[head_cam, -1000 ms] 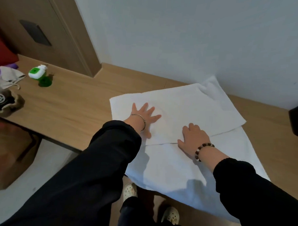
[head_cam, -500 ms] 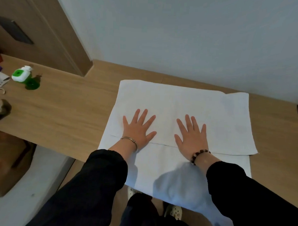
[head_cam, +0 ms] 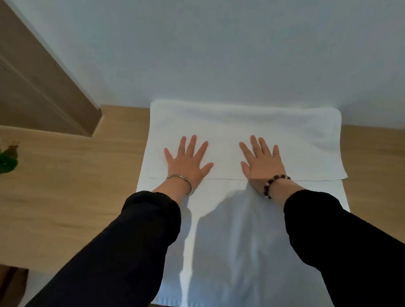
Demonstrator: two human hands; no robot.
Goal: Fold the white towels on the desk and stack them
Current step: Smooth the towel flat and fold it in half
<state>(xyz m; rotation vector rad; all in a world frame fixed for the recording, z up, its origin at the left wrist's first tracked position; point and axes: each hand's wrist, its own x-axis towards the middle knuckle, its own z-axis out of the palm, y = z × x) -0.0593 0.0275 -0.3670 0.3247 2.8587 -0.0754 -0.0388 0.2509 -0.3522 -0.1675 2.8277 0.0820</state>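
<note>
The person's left hand (head_cam: 188, 161) and right hand (head_cam: 262, 163) both lie flat, palms down, with straight, spread fingers. They grip nothing and press on the upper layer of the white towel (head_cam: 296, 142). A second ago only the left hand was flat. The right hand's fingers were bent near that layer's near edge, and the layer sat skewed, one far corner jutting toward the wall (head_cam: 223, 50). Half a second ago the layer was already squared and both palms were down. Since then the hands have slid farther from the person.

The towel sits at the counter's (head_cam: 69, 194) back edge, with its far border touching the wall and a little puffed there. The upper layer's near edge (head_cam: 228, 178) runs straight across, roughly parallel with the counter's back edge, just under the wrists. The lower layer (head_cam: 216, 245) reaches to the front edge, and whether it hangs over cannot be told.

This looks like smoothing after a first fold. The layers do not match, because the upper one stops well short of the lower one's near border. More folding is likely needed before any stacking. A green bottle (head_cam: 2, 161) stands well apart, at the counter's left edge.
</note>
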